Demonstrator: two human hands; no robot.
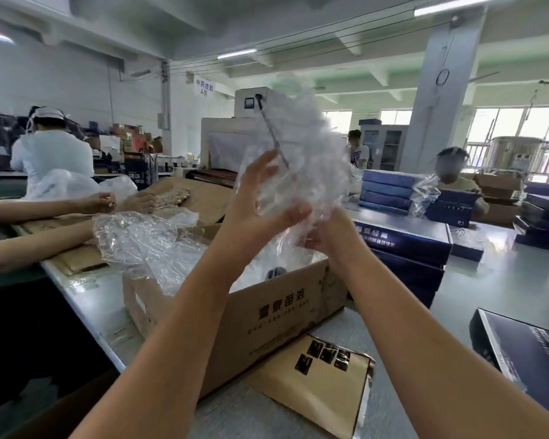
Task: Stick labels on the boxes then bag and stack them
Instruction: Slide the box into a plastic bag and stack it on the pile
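Both my hands are raised over an open cardboard carton (pixel 267 315) and hold a clear plastic bag (pixel 301 153) that stands up crumpled above them. My left hand (pixel 257 198) has thumb and fingers spread around the bag's lower left side. My right hand (pixel 327 229) grips the bag's bottom edge. More clear bags (pixel 146 242) spill from the carton's left side. A dark blue box (pixel 530 353) lies at the lower right. A brown sheet (pixel 320 391) carrying several small dark labels (pixel 327 356) lies in front of the carton.
Stacked dark blue boxes (pixel 406 248) stand right of the carton, more (pixel 387 191) farther back. Another person's forearms (pixel 38 226) rest on cardboard at the left. A seated person (pixel 457 182) works across the grey table (pixel 501 274). A machine (pixel 235 147) stands behind.
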